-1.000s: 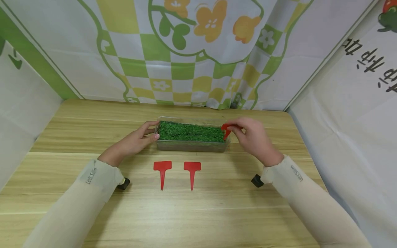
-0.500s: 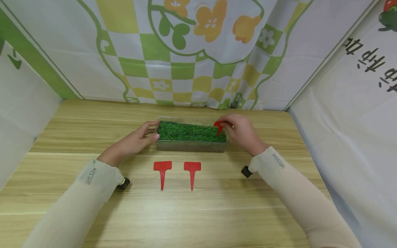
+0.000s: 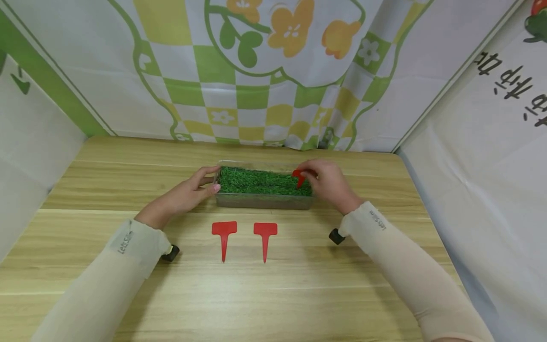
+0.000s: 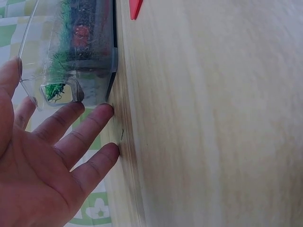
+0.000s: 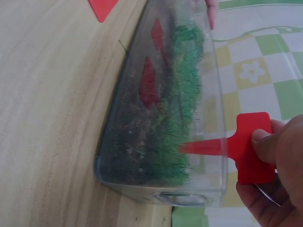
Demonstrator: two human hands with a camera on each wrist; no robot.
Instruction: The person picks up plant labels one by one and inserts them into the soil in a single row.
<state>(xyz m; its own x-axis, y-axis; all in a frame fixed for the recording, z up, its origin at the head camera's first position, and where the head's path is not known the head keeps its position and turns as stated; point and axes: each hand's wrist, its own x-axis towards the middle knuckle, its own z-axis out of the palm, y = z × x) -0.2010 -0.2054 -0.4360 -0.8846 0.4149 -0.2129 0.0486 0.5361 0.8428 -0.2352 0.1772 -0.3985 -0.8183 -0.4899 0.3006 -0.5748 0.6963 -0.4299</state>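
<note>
My right hand (image 3: 331,183) pinches a red T-shaped plant label (image 5: 253,147) by its flat head. Its stem points down inside the clear plastic box (image 3: 262,202), near the right end. In the right wrist view the tip meets the green artificial grass (image 3: 256,180); how deep it goes I cannot tell. My left hand (image 3: 183,194) rests against the box's left end, thumb at the front corner and forefinger at the back. The left wrist view shows those fingers spread and fairly straight. Two more red labels, a left one (image 3: 224,232) and a right one (image 3: 265,232), lie on the table before the box.
Wooden table (image 3: 256,304) runs under everything. Behind the box hangs a checked green and yellow curtain (image 3: 256,95). White cloth walls (image 3: 483,156) close off the sides. A black wrist camera sits under each sleeve.
The right hand has carried the red plant label leftward from the box's right end to over the grass, then lowered it slightly. My left hand and the two lying labels have stayed put.
</note>
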